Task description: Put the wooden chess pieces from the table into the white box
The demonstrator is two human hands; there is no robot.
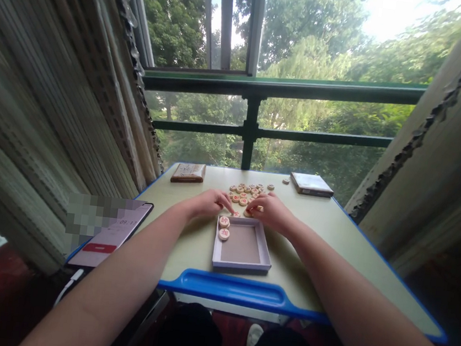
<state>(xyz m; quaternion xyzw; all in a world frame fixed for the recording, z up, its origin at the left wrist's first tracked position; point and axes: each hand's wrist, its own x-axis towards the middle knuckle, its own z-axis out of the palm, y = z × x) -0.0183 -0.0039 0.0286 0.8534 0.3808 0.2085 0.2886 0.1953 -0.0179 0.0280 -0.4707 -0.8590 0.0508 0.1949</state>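
Head view: left hand [209, 203] and right hand [272, 211] at xiangqi pieces [245, 192]

Wooden xiangqi pieces [247, 189] lie clustered; two sit in a white tray [240, 265].

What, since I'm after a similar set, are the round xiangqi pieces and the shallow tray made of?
The round cream xiangqi pieces look like pale wood, smooth with a soft sheen, with red characters apparently cut in, though plastic can't be ruled out at this size. The shallow white-walled tray looks like folded card: thin, matte walls and a dull grey-brown, paper-like base.
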